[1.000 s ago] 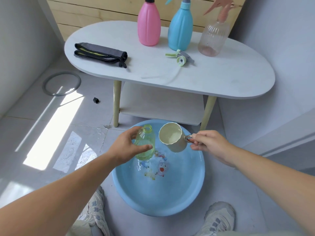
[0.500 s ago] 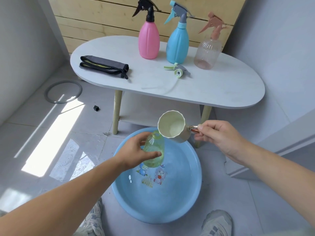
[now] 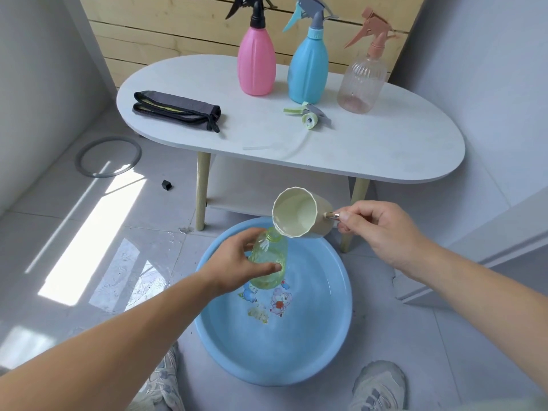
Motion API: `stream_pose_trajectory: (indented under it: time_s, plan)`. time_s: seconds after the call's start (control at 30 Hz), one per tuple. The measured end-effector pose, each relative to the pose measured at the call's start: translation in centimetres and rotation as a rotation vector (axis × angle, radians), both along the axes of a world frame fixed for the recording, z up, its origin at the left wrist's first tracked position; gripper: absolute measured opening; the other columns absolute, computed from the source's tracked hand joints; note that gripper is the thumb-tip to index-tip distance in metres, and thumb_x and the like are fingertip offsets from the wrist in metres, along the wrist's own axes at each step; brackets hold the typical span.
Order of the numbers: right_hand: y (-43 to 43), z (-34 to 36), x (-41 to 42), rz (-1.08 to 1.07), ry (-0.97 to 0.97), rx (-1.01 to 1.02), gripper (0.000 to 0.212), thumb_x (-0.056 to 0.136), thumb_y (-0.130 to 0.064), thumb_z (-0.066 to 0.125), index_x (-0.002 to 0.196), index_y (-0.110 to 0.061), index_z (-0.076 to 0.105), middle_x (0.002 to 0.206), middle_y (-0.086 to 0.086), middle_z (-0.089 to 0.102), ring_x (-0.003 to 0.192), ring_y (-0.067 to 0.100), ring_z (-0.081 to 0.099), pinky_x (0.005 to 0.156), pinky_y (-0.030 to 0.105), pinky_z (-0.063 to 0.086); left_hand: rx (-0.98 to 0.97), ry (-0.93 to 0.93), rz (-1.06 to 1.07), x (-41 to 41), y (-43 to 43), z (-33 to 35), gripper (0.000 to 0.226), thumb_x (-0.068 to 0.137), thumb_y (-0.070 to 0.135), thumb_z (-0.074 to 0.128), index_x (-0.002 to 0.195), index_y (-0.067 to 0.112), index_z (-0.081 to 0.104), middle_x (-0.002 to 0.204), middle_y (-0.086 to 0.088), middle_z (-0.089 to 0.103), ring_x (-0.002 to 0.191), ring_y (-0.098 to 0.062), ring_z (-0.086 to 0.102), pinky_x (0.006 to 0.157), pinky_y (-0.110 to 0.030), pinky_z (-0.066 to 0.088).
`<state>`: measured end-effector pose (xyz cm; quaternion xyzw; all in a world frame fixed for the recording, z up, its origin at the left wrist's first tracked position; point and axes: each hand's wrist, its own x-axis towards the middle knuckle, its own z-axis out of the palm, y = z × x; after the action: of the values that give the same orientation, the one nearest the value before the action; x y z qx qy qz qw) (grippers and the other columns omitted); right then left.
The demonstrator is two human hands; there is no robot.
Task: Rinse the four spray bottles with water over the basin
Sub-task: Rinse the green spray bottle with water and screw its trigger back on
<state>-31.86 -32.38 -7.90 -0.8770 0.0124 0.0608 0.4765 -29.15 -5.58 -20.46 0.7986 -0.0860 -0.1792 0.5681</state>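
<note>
While three capped spray bottles, a pink bottle (image 3: 256, 63), a blue bottle (image 3: 308, 69) and a clear bottle (image 3: 361, 81), stand in a row at the back of the white oval table (image 3: 385, 149), a loose green-and-grey spray head (image 3: 310, 115) with its thin tube lies in front of them and a folded grey cloth (image 3: 178, 111) lies toward the table's left end. On the tiled floor to the left lie a grey ring (image 3: 86, 170) and a small black block (image 3: 167, 185). The blue basin (image 3: 326, 351) sits on the floor just in front of the table, a shoe showing at either side of its near rim. Above the basin the left hand (image 3: 234, 268) grips the uncapped green bottle (image 3: 268, 262) round its body, thumb across the front. The right hand (image 3: 382, 232) pinches the metal handle of a cream cup (image 3: 299, 215), tipped with its lip right at the bottle's mouth. The bottle's long axis runs nearly upright, leaning slightly, its open neck pointing up toward the cup.
</note>
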Motion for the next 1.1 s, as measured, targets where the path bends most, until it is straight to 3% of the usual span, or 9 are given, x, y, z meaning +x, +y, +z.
stream_pose_trajectory:
  time_s: [0.17, 0.3, 0.57, 0.7, 0.8, 0.9, 1.0, 1.1]
  plan:
    - [0.1, 0.1, 0.0, 0.019, -0.039, -0.038, 0.03, 0.096, -0.031, 0.063, 0.072, -0.046, 0.073, 0.097, 0.004, 0.076, 0.099, 0.03, 0.066, 0.097, 0.051, 0.05, 0.01, 0.0, -0.009, 0.0, -0.2, 0.0, 0.053, 0.075, 0.025, 0.094, 0.115, 0.045, 0.066, 0.111, 0.024, 0.074, 0.111, 0.002, 0.067, 0.101, -0.039, 0.058]
    - [0.2, 0.1, 0.2, 0.018, -0.057, -0.029, 0.029, 0.096, -0.029, 0.063, 0.073, -0.043, 0.074, 0.101, 0.012, 0.074, 0.101, 0.039, 0.062, 0.097, 0.053, 0.049, 0.011, 0.008, -0.002, 0.0, 0.0, -0.3, 0.054, 0.072, 0.03, 0.095, 0.118, 0.041, 0.067, 0.112, 0.02, 0.074, 0.113, -0.001, 0.067, 0.102, -0.041, 0.057]
    - [0.3, 0.1, 0.3, 0.025, -0.059, -0.01, 0.029, 0.095, -0.028, 0.064, 0.072, -0.041, 0.074, 0.1, 0.005, 0.075, 0.1, 0.033, 0.064, 0.094, 0.046, 0.048, 0.013, 0.01, 0.014, 0.0, 0.0, -0.5, 0.054, 0.073, 0.03, 0.095, 0.112, 0.049, 0.065, 0.113, 0.021, 0.074, 0.112, 0.005, 0.066, 0.103, -0.039, 0.057]
    - [0.3, 0.1, 0.4, 0.022, -0.059, -0.012, 0.032, 0.094, -0.027, 0.065, 0.067, -0.043, 0.072, 0.1, -0.009, 0.076, 0.102, 0.02, 0.066, 0.096, 0.037, 0.049, 0.017, 0.011, 0.017, 0.0, 0.0, -0.6, 0.052, 0.073, 0.029, 0.095, 0.11, 0.05, 0.066, 0.11, 0.024, 0.073, 0.111, 0.007, 0.065, 0.103, -0.038, 0.057]
    - [0.4, 0.1, 0.5, 0.023, -0.065, -0.014, 0.03, 0.094, -0.025, 0.066, 0.068, -0.04, 0.071, 0.1, -0.012, 0.076, 0.102, 0.017, 0.067, 0.096, 0.035, 0.049, 0.003, 0.021, 0.024, -0.1, 0.1, -0.7, 0.054, 0.068, 0.038, 0.096, 0.112, 0.048, 0.066, 0.111, 0.023, 0.074, 0.112, 0.003, 0.066, 0.102, -0.04, 0.057]
    - [0.5, 0.1, 0.6, 0.02, -0.081, -0.025, 0.03, 0.094, -0.025, 0.065, 0.069, -0.04, 0.071, 0.101, -0.005, 0.076, 0.1, 0.024, 0.066, 0.092, 0.032, 0.049, 0.017, 0.017, 0.027, -0.1, 0.1, -0.8, 0.06, 0.059, 0.055, 0.091, 0.113, 0.052, 0.065, 0.113, 0.023, 0.073, 0.115, 0.002, 0.065, 0.103, -0.04, 0.057]
    - [0.5, 0.1, 0.6, 0.03, -0.095, -0.038, 0.03, 0.094, -0.028, 0.065, 0.071, -0.046, 0.072, 0.104, 0.016, 0.072, 0.101, 0.038, 0.061, 0.093, 0.042, 0.048, 0.02, 0.016, 0.03, 0.0, 0.1, -0.9, 0.056, 0.067, 0.042, 0.095, 0.113, 0.051, 0.065, 0.114, 0.021, 0.074, 0.114, 0.003, 0.065, 0.104, -0.04, 0.056]
    - [0.7, 0.2, 0.5, 0.043, -0.101, -0.043, 0.032, 0.095, -0.027, 0.065, 0.072, -0.05, 0.071, 0.106, 0.022, 0.069, 0.102, 0.042, 0.059, 0.092, 0.046, 0.048, 0.022, 0.018, 0.031, 0.0, 0.2, -1.0, 0.054, 0.07, 0.035, 0.096, 0.112, 0.052, 0.065, 0.114, 0.021, 0.074, 0.114, 0.003, 0.065, 0.104, -0.04, 0.057]
